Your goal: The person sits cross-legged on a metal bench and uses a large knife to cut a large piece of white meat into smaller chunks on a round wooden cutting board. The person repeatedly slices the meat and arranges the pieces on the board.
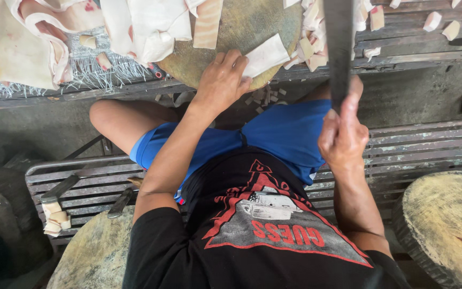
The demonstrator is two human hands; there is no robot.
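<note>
The left arm stretches forward and slightly inward, the elbow a little bent, forearm bare below a short black sleeve. The left hand lies palm down, knuckles up, fingers curled forward and pressing flat. The right arm is drawn in closer to the body, elbow bent, forearm rising upright. The right hand is closed in a tight fist, thumb on top, wrist straight.

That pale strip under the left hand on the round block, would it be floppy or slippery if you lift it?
Probably floppy: the strip looks thin, and similar slabs nearby fold and drape. Likely slippery too, since it looks like fatty raw meat. The left hand pins it flat against the round block, which suggests it may slide.
</note>
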